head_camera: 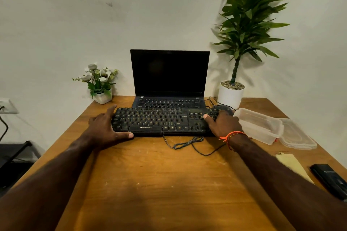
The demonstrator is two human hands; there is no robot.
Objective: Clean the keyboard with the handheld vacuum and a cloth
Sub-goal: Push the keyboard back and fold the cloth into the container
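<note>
White wall [56,24] stands behind a brown wooden table [159,184]. Both arms reach out long and straight over the table, toward the far side.

The left hand [105,129] holds the left end of the black keyboard [161,121]. Its thumb lies along the near edge, and its fingers spread up the left side, so the hand wraps round that end. The right hand [223,123] holds the right end. Its thumb rests on top of the keys, and its other fingers curl over the far right corner. An orange string band [231,137] is tied round the right wrist.

The keyboard lies flat across the middle of the table, just in front of an open black laptop [169,80] with a dark screen. The keyboard's thin black cable [189,143] loops on the table on the near side. A dark mouse [224,108] peeks out just past the right hand.

To the right of the keyboard sits a clear plastic box [259,125]. I cannot see anything inside it. Its clear lid [298,137] lies beside it on the right. Nearer, by the right arm, lies a pale yellow cloth [293,165], and right of that a black handheld gadget [330,178] at the table edge.

A small white pot of white flowers [99,82] stands far left. A round white pot [230,93] with little stones on top holds a tall green plant [251,15] far right.
</note>
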